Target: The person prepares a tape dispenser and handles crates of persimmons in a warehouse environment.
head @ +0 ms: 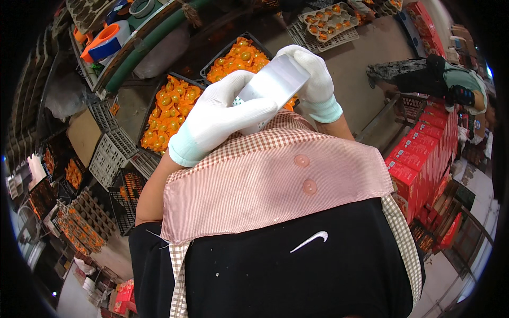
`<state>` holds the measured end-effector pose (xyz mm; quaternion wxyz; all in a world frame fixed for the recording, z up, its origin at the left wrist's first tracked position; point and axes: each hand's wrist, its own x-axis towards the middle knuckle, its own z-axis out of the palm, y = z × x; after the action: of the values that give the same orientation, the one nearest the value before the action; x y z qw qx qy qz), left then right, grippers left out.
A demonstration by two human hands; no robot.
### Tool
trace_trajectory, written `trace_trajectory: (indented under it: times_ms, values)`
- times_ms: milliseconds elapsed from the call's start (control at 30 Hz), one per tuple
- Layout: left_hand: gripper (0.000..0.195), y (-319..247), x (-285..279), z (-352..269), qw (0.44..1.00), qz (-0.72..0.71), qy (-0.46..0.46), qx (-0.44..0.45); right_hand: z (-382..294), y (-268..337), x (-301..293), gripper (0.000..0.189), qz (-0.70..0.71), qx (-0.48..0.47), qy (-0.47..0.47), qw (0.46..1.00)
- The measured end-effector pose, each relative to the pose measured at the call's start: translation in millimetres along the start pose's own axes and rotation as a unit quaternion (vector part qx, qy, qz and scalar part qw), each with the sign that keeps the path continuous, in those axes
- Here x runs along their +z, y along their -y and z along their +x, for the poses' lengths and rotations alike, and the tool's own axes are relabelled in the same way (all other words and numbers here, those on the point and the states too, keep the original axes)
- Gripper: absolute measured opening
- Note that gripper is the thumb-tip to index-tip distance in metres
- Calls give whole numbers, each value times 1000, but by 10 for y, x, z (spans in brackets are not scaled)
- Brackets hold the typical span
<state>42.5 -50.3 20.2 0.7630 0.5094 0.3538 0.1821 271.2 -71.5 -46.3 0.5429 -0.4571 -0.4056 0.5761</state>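
Note:
Both my hands wear white knit gloves with pale mint cuffs. My left hand grips the near left side of a flat, shiny silver-white object, its thumb lying along the lower edge. Around the far right end curls my right hand. Glare covers the object's face, so I cannot tell exactly what it is. It is tilted above my pink checked apron. Beyond and to the left are round golden fruits in orange wrappers, filling a black crate; similar wrapped fruits fill another crate, partly hidden by my hands.
A tape dispenser stands on a green-edged bench at upper left. Grey plastic crates and moulded trays are at left. Stacked red cartons and another person are at right. A fruit tray sits ahead.

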Motion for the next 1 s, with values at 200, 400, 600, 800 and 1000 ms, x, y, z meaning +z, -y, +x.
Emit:
trace_trajectory:
  times_ms: [200,400,600,800,1000]
  values:
    - [55,14,18,82,999,45,-10,4,-10,105,48,38,-52,-2,-1,999]
    - [69,-23,-3,77,999,5,8,-47,10,88,17,39,-93,-22,13,995]
    - [75,-19,-32,64,997,-18,15,-67,23,105,29,39,-89,-5,14,996]
    - [76,43,-119,48,993,-83,43,-66,101,56,33,35,-76,-28,26,996]
    - [81,437,-182,48,981,-175,87,0,158,-172,-114,35,-222,-186,83,953]
